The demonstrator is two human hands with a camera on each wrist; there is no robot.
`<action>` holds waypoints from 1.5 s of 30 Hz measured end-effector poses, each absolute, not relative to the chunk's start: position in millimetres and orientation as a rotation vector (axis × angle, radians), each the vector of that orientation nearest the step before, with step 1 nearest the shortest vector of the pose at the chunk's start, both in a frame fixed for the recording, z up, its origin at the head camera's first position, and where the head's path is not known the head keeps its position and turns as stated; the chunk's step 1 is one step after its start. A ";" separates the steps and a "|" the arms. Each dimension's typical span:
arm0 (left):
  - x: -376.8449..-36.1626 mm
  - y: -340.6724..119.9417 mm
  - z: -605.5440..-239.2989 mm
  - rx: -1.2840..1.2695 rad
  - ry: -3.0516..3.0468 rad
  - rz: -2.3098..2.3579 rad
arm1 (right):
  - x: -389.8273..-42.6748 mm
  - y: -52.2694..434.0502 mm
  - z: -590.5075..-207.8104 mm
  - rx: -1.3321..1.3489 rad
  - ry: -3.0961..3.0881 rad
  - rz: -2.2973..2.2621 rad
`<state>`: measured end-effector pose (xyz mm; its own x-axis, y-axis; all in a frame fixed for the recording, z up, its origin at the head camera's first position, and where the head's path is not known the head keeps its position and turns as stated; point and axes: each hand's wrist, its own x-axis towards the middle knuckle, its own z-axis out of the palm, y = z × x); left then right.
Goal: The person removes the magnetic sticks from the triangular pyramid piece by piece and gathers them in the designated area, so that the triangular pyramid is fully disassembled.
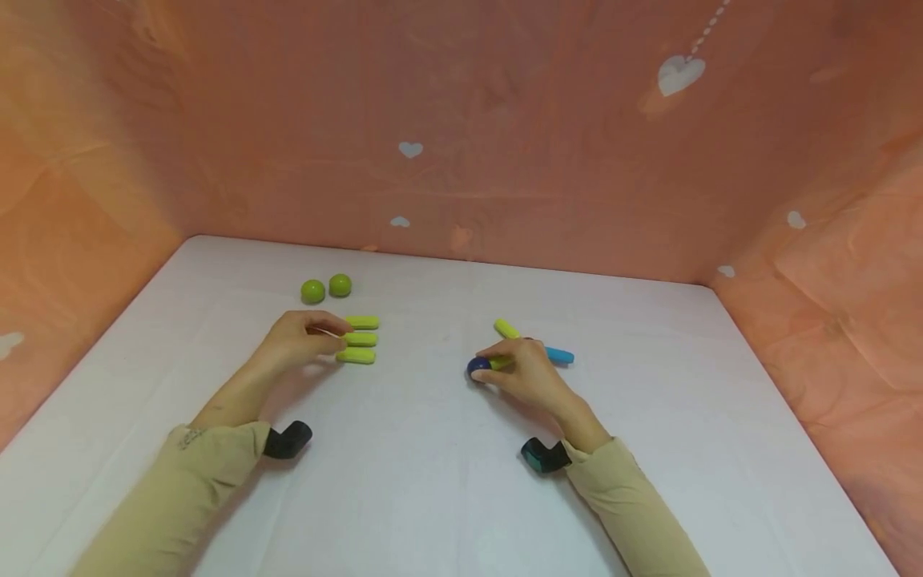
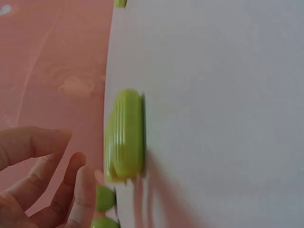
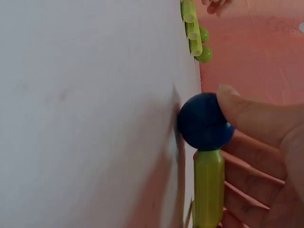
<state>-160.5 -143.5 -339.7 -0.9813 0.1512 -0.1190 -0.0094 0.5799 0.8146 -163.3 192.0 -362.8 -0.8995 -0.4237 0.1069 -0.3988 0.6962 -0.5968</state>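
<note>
Now the right hand [image 1: 530, 373] pinches a dark blue ball [image 3: 202, 123], apparently steadying it against a green rod [image 3: 209, 190]; left hand [image 1: 296, 340], fingers [image 2: 85, 190] loosely curved, empty, beside three green rods [image 1: 360, 340].

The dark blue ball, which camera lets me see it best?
The right wrist view: there the dark blue ball is large, its seam visible, though the right hand covers one edge. The head view shows it small and partly covered; the left wrist view doesn't show it.
</note>
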 end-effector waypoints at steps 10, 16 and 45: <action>-172.0 -104.0 -343.7 0.128 2.526 1.422 | -173.2 216.2 -359.8 -0.674 2.865 -1.085; -179.1 -76.7 -351.4 0.135 2.396 1.475 | -178.1 232.9 -366.0 -0.628 2.855 -1.044; -186.2 -19.6 -363.3 0.257 2.410 1.299 | -166.7 181.4 -370.0 -0.346 2.869 -1.160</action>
